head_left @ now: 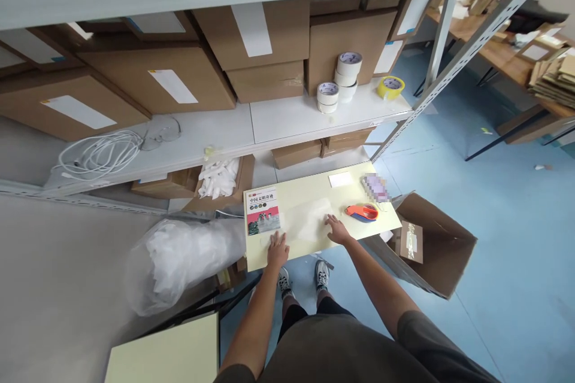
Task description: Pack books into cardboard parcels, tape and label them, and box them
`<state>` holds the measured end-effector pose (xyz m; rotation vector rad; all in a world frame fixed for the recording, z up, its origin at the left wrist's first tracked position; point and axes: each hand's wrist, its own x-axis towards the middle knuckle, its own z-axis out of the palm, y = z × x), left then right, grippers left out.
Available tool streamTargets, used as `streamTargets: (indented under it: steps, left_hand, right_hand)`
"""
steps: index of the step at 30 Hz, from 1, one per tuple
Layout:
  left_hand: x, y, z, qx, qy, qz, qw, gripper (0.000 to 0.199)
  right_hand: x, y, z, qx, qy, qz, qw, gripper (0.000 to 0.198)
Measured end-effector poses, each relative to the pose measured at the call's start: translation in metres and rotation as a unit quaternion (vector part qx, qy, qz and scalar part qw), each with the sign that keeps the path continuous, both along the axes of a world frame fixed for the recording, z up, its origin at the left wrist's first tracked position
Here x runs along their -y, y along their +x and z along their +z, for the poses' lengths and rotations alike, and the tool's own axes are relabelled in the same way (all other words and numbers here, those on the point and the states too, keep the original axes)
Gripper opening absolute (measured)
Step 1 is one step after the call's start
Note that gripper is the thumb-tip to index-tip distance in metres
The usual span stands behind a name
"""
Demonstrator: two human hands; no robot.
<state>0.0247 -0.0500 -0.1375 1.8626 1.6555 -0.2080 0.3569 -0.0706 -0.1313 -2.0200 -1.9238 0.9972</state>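
Note:
A thin, translucent plastic bag or sheet (309, 220) lies flat on a pale yellow table (265, 258) in front of me. My left hand (278, 249) rests with fingers spread at its left end, just below a book (263, 211) with a red and grey cover. On the bag's right edge lies my right hand (336, 230), fingers apart and gripping nothing. An orange box cutter or tape cutter (362, 212) sits to the right of that hand. Behind it are a white card (340, 179) and a blurred-out purple item (376, 187).
An open carton (438, 233) stands on the floor at the table's right. To the left is a large plastic bag of white material (184, 257). The shelf (287, 122) ahead bears cardboard boxes (153, 81), tape rolls (327, 96), yellow tape (390, 88) and a coiled white cable (101, 154).

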Motion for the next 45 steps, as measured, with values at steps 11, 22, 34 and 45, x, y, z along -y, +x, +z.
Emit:
streamTargets:
  steps: [11,22,34,45]
  left_hand:
    - [0.003,0.028,0.017,-0.019,0.119,0.015,0.993,0.053]
    - [-0.003,0.055,-0.005,0.045,0.034,-0.059,0.997,0.062]
    - [-0.036,0.007,0.016,0.064,0.138,0.081,0.985,0.066]
    - [-0.088,-0.092,-0.008,0.009,0.070,0.279,0.958,0.056]
  right_hand:
    - [0.027,0.116,-0.004,0.155,0.060,-0.294,0.941,0.039]
    - [0.005,0.055,0.005,0.107,0.112,-0.246,0.957,0.050]
    - [-0.037,-0.071,-0.020,0.084,-0.132,-0.023,0.987,0.060]
    - [-0.033,-0.064,-0.035,0.147,-0.062,-0.020,0.987,0.058]
